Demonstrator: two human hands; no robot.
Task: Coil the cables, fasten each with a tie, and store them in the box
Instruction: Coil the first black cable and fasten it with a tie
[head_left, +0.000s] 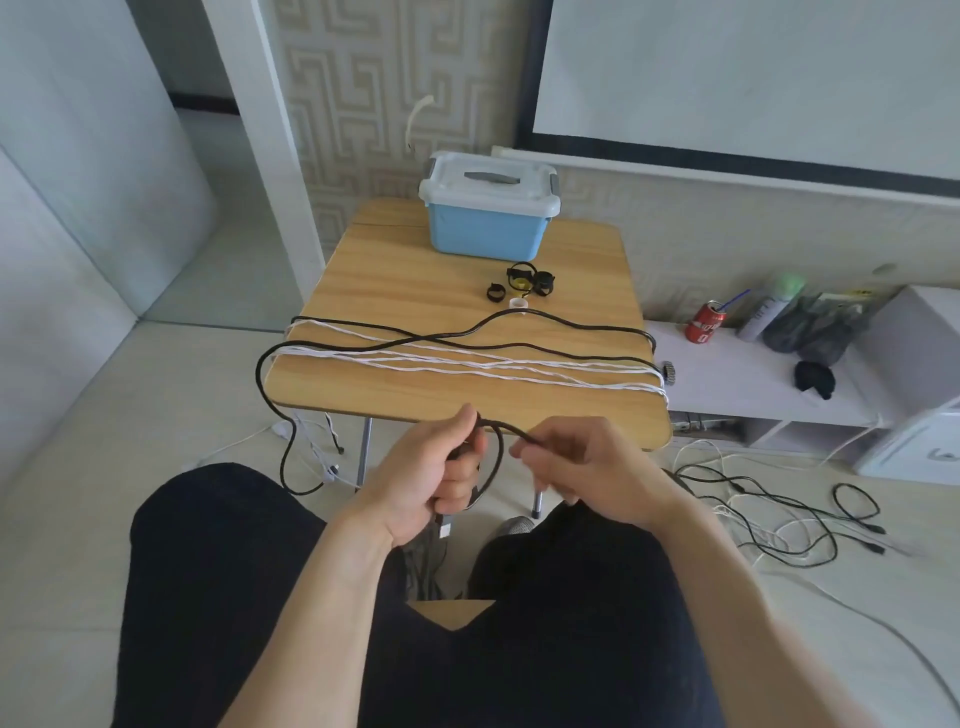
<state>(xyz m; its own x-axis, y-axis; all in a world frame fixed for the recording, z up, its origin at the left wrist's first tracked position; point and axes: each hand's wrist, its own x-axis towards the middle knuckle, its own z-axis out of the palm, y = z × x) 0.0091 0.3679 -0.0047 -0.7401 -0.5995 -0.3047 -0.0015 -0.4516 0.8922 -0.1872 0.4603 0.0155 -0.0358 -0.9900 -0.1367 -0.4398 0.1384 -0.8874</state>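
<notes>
While my left hand (431, 483) grips the first loop, my right hand (587, 467) pinches the limp, light black cable (457, 340) beside it.

Home living room: patterned wallpaper (332, 104), low white TV bench (753, 379), soda can (705, 322).

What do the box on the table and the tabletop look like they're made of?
The box looks like moulded plastic: smooth matte blue walls, pale lid with a grey handle. The tabletop shows light wood grain with a smooth, even finish; probably laminate or veneer, though solid wood can't be ruled out.
</notes>
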